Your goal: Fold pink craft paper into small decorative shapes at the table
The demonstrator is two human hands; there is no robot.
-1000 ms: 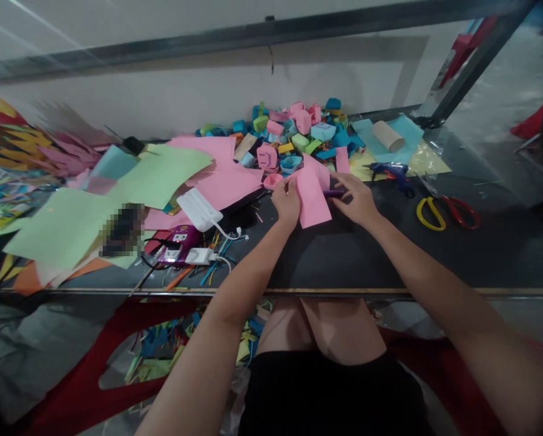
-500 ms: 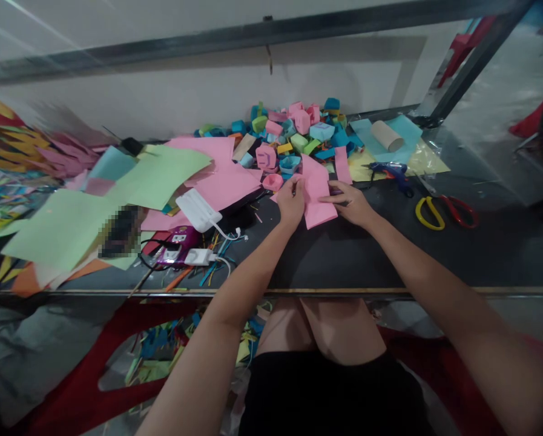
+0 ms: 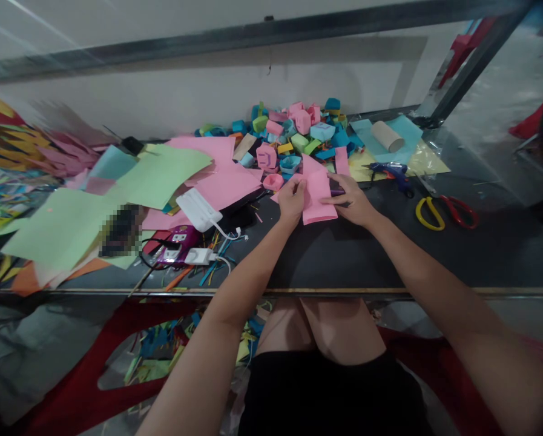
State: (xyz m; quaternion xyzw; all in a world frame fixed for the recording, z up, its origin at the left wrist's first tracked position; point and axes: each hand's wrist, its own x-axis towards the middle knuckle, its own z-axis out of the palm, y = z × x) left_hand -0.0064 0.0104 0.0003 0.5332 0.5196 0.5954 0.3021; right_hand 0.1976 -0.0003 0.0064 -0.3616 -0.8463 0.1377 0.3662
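A creased sheet of pink paper (image 3: 316, 192) is held between my two hands above the dark table. My left hand (image 3: 292, 198) pinches its left edge, fingers curled in. At the right edge, my right hand (image 3: 350, 200) grips the sheet with fingers laid over its lower part. A small dark purple thing (image 3: 337, 190) shows between the right fingers; I cannot tell what it is. Just behind the sheet stand a small pink paper cup (image 3: 273, 181) and a blue paper cup (image 3: 290, 165). A narrow pink paper strip (image 3: 342, 162) lies beyond my right hand.
Small folded paper pieces (image 3: 302, 121) are heaped at the back. To the right lie scissors (image 3: 459, 212), a blue glue gun (image 3: 391, 172) and a cardboard tube (image 3: 387, 136). Green sheets (image 3: 62, 227), a white charger (image 3: 199, 209) and a purple power strip (image 3: 180, 242) lie left.
The sheet's lower part has turned slightly and its bottom edge has risen. My right fingers have shifted and spread a little, and the purple thing now shows between them. My left hand has barely moved.
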